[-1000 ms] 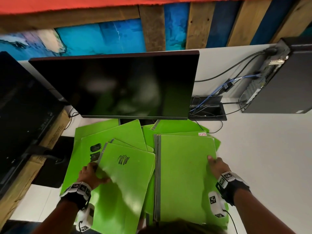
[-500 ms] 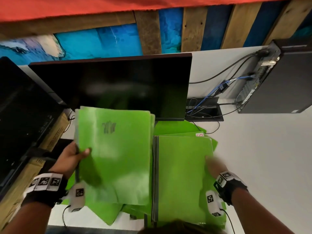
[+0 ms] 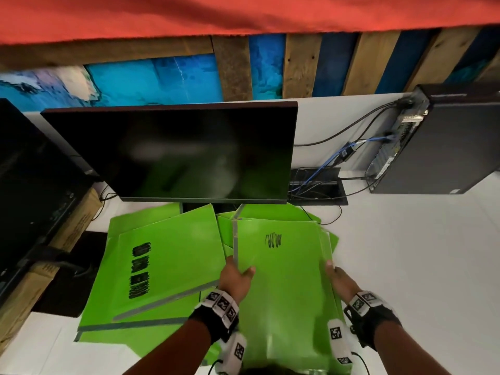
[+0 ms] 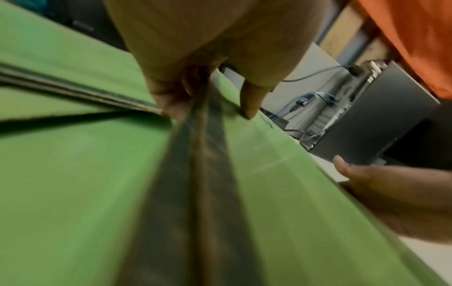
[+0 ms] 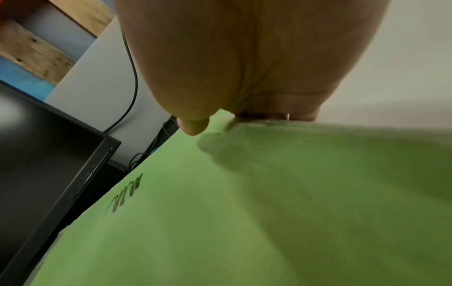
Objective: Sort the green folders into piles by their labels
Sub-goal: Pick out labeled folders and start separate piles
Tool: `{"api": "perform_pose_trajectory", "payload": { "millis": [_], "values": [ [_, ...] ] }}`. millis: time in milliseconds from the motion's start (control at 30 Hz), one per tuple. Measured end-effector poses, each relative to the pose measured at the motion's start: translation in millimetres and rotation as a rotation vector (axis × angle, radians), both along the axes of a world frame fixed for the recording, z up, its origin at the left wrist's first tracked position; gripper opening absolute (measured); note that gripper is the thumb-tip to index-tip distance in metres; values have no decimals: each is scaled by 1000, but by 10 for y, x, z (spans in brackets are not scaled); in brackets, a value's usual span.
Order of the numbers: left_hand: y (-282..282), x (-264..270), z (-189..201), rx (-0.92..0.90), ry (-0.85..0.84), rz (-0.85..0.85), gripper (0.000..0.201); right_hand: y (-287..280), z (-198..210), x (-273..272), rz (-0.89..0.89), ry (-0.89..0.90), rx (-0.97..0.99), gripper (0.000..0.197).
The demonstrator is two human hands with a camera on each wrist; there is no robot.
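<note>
Left hand: our left hand (image 3: 235, 277) pinches the grey spine edge of the scribble-labelled folder (image 3: 281, 288), with the thumb on the cover and the other fingers below. The left wrist view shows the same pinch on the spine.

Right hand: our right hand (image 3: 341, 280) is at the opposite long edge of this folder. The thumb lies on top; the fingers seem to go under the edge, but we cannot see how far they close.

Where the folder is: it is on top of the right pile (image 3: 328, 238), in front of the monitor (image 3: 173, 152), and it looks a little lifted or not yet settled. The picture is blurred here.

Other pile: on the left lies a folder with black blocks (image 3: 167, 263) as label, on top of more green folders (image 3: 121, 231) that are fanned out.

Step, as we judge it: we are placing the scribble folder on the right pile and squaring it.

Risk 1: the covers look smooth, so the folder may slide off if we release it while it is tilted.

Risk 2: the folders below are not aligned, and a push from one side could spread the pile more.

Risk 3: the two piles touch in the middle, so a folder could slip under the wrong pile and mix the labels.

Risk 4: the far corner is near the monitor foot and could catch there.
</note>
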State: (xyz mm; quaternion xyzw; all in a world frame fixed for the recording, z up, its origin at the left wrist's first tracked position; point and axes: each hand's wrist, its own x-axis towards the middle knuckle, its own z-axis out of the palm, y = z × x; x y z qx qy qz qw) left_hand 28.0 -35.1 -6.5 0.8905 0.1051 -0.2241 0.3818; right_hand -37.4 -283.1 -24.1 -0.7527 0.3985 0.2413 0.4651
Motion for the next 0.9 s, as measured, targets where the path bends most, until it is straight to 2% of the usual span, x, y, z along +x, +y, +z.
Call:
{"api": "perform_pose_trajectory", "payload": {
  "millis": [100,233,300,333,367,433,467,533,633,700,800,900],
  "values": [
    [47,-9,-66,184,-121,-214,66,21,-82,10,6,3,-45,64],
    [149,-43,-91,227,-134,-359,75,33,-157,10,-12,-18,-62,60],
    [194,-20,-41,240,-122,-418,71,48,-168,6,-22,-29,-71,57],
    [234,29,-9,228,-149,-439,62,51,-178,7,-26,-33,-73,56],
    [304,116,16,192,-191,-426,53,54,-182,10,-28,-35,-74,55],
    [530,408,17,112,-274,-294,39,65,-188,20,-22,-33,-87,54],
    [680,584,6,135,-329,-229,37,63,-199,21,-18,-27,-94,53],
    [1016,924,-17,314,-381,-186,55,66,-204,23,-8,-20,-109,52],
    [1474,1273,-28,612,-228,-284,100,62,-217,37,3,-14,-120,52],
    [1673,1402,-60,639,-116,-371,120,63,-239,58,6,-3,-126,52],
    [1709,1390,-103,553,81,-508,122,78,-265,93,4,16,-149,53],
    [1688,1243,-175,474,69,-596,114,103,-266,111,1,40,-185,56]
  ]
}}
